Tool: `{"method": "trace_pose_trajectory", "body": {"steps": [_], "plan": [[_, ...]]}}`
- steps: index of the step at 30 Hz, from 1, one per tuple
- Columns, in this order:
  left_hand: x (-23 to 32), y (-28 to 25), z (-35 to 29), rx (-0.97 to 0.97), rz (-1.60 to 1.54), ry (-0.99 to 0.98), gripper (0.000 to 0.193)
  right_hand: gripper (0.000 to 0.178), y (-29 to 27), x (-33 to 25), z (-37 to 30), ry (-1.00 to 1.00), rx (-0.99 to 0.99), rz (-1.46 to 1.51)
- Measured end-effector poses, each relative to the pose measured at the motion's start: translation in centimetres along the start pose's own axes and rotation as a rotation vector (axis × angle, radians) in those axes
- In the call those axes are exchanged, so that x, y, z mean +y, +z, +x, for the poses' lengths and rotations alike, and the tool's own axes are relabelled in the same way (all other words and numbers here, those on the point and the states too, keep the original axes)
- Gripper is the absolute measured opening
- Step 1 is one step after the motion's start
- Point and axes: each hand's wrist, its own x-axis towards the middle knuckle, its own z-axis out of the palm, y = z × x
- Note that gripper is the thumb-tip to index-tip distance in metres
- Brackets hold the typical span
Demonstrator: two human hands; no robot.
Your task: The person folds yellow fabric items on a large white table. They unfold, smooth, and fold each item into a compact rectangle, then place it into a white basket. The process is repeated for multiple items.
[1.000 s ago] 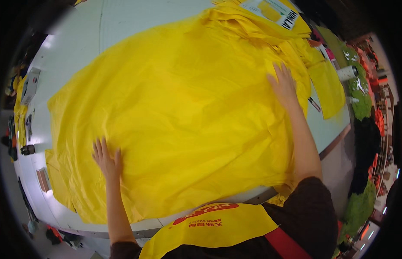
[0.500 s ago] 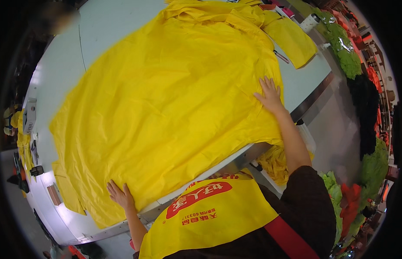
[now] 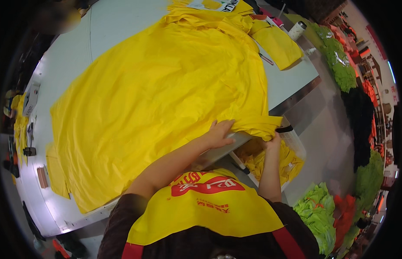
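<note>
Large yellow cloth spread across a pale table; at the near edge, left hand laid against it, right hand grasping its bunched border above a white basket; toward the right edge, a smaller yellow piece

Glare whitens the table at left, while fisheye distortion curves the dark edges.

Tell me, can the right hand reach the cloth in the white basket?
Probably yes, after letting go: the right hand grips the yellow sheet, but the white basket is open, its cloth exposed.
</note>
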Motion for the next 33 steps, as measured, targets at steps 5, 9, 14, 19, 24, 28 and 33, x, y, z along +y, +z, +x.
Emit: {"method": "trace_pose_trajectory", "body": {"steps": [5, 9, 14, 19, 24, 28, 33], "plan": [[-0.7, 0.2, 0.7, -0.214, -0.023, -0.045, 0.064, 0.044, 12.2, -5.7, -15.0, -0.761, -0.382, -0.206], [-2.7, 0.9, 0.4, -0.190, -0.024, 0.071, 0.065, 0.045, 18.1, -2.7, -20.9, -0.608, -1.299, -0.526], [0.2, 1.9, -2.9, -0.122, 0.373, 0.115, 0.074, 0.054, 22.0, 5.8, -22.2, -0.669, -1.610, -1.544], [-0.8, 0.4, -11.7, 0.110, 0.200, 0.109, 0.062, 0.075, 15.7, 10.4, -19.3, -1.117, -1.341, -2.336], [-1.1, -2.0, -26.1, 0.572, 0.010, -0.568, 0.035, 0.061, 9.3, 10.4, -11.6, -1.157, -1.430, -2.062], [-4.7, -7.9, -31.9, 1.426, -0.042, -0.807, 0.046, 0.061, 9.5, 10.0, -12.7, -1.126, -1.503, -1.948], [-7.4, -15.8, -33.3, 1.277, -0.691, -0.698, 0.038, 0.058, 10.1, 9.8, -12.2, -1.069, -1.620, -1.863]]}}
